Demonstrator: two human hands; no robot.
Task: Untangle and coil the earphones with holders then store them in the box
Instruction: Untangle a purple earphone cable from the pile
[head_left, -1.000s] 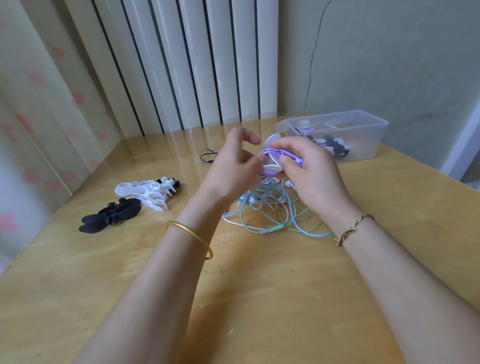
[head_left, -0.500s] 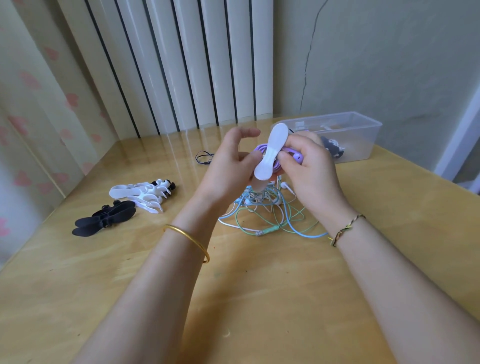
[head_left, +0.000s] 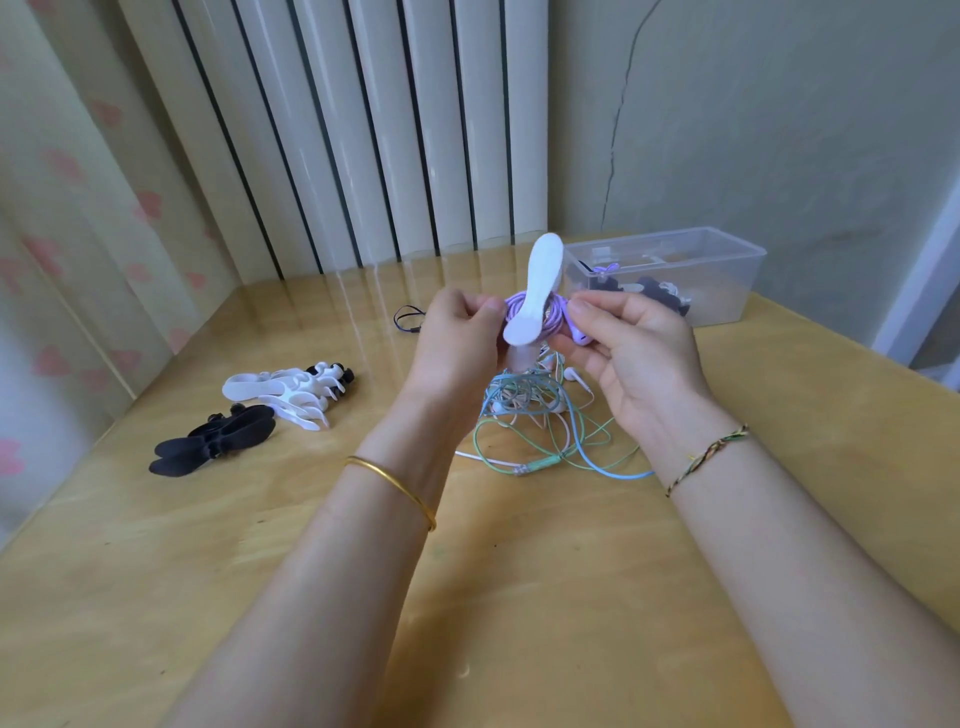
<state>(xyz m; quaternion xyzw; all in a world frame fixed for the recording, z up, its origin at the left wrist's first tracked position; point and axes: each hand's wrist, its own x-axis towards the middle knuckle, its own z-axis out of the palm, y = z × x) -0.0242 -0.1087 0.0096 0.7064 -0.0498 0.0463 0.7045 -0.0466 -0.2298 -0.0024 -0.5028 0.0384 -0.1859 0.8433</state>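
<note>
Purple earphones, coiled round an upright white holder, hang between my hands above the tabletop. My left hand pinches the coil's left side. My right hand has its fingers gripping the right side and an earbud. The tangle of earphones lies beneath them. The clear box stands far right, with spare white holders and black holders at left.

Both forearms are bare. By the left hand, a thin, smooth gold bangle circles the wrist. By the right hand, a slim braided bracelet shows green, yellow and dark threads.
</note>
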